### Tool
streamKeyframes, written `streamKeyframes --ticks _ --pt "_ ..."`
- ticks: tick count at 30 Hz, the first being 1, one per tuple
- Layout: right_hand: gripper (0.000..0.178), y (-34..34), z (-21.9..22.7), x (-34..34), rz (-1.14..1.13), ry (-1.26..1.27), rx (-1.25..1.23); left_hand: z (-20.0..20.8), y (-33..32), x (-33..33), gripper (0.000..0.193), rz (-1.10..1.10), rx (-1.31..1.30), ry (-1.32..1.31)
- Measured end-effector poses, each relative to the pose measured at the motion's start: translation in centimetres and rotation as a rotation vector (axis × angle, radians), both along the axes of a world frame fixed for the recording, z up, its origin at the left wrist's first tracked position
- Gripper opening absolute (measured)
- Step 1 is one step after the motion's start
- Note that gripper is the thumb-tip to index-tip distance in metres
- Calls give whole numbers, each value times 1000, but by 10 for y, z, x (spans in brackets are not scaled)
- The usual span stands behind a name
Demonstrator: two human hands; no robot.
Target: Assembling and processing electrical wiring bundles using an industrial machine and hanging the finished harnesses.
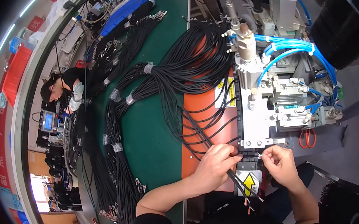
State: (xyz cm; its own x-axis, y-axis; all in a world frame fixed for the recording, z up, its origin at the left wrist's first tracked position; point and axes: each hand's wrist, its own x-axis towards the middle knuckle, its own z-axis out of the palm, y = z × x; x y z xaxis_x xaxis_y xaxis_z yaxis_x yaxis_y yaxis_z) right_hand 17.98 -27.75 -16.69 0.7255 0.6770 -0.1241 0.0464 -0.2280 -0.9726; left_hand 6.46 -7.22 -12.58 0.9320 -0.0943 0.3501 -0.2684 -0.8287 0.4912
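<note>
Several black cables (pixel 235 179) run under and through my left hand (pixel 217 162), which is closed on them. Their stripped ends, with thin coloured wires (pixel 247 202), hang over the near edge. The left fingertips press together beside a dark clamp track (pixel 248 165) at the front of the machine. Across the track, my right hand (pixel 279 164) pinches the small coloured wire end of a cable (pixel 260 155). More black cables lie side by side over the orange plate (pixel 188 160), their ends reaching the track along the machine (pixel 247 123).
Blue air hoses (pixel 298 45) and cylinders top the machine. A big tied cable bundle (pixel 201 62) covers the green mat (pixel 155 140), with more bundles to its left. Red-handled scissors (pixel 307 138) lie right of the machine. Another person (pixel 63 85) works at the far left.
</note>
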Motion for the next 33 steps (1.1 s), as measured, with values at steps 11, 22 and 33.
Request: streamKeyframes --ticks 11,22,33 --pt "13 -2 42 -15 179 -60 260 -5 1 -3 31 -194 -110 -29" --pt "17 0 16 -25 52 -71 308 5 -12 2 25 -108 -155 16" --pt "18 1 16 -24 -44 548 569 3 -22 18 19 -2 -359 197"
